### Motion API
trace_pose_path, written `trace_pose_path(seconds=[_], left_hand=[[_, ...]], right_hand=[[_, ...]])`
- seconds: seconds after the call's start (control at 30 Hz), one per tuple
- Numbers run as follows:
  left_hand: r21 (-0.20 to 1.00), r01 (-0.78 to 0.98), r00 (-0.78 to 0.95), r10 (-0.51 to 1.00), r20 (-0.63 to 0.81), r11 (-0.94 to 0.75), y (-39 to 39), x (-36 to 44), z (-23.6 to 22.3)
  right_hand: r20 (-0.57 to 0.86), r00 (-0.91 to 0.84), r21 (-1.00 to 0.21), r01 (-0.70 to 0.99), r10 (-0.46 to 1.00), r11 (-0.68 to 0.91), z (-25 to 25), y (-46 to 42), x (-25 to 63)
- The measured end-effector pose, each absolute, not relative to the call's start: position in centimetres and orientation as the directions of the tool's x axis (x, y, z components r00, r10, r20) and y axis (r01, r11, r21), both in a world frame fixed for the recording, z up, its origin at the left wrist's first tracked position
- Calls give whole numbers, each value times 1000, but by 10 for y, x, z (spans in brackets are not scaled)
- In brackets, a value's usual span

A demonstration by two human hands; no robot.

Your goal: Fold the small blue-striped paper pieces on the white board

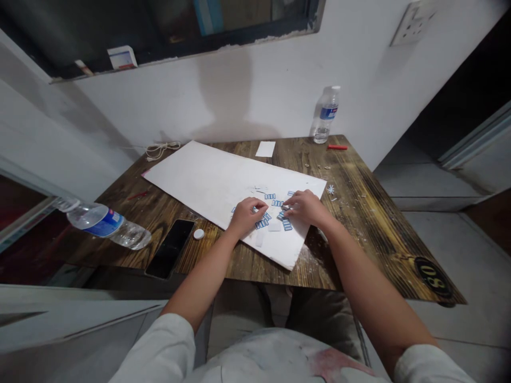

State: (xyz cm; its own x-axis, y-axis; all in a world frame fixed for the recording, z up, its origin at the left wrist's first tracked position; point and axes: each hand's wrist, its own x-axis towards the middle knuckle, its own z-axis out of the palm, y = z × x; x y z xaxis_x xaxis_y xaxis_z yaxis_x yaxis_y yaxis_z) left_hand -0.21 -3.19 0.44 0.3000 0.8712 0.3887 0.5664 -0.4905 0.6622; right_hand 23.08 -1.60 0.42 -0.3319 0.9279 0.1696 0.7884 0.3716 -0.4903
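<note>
My left hand (248, 217) is closed in a pinch over a white board (223, 173); what its fingertips hold, if anything, is too small to make out. Just to the right, my right hand (306, 208) has its thumb and fingers together around a small grey piece (285, 208). Between and around both hands lie several small blue-and-white striped paper pieces, among them one row (270, 196) behind the fingers and another strip (262, 224) beside my left fingertips. A clear strip (259, 240) lies nearer me on the board.
The board lies slanted on a dark wooden table (383, 239). Left are a water bottle (109, 223) on its side, a phone (171, 249), a white cap (198, 234) and a cable (162, 149). Farther back are a white paper (265, 149), an upright bottle (327, 114) and a red tool (337, 147).
</note>
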Motion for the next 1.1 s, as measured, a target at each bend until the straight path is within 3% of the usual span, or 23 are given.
trace_pose_path(seconds=[0.13,0.3,0.53,0.8,1.1], left_hand=[[660,586,265,880,393,-471,-32,-2,5],[658,602,253,890,380,-452,-31,-2,4],[669,597,233,893,385,-443,-31,-2,3],[673,578,268,886,378,-462,-32,-1,5],[668,502,432,828,356,-549,-37,4,6]], right_hand=[[97,-333,-426,838,938,341,8,-20,227],[67,-302,-446,844,951,299,6,-19,222],[46,-289,-581,771,956,261,3,-19,221],[132,-303,-811,515,944,279,8,-22,222],[235,-315,-854,386,919,350,10,-30,205]])
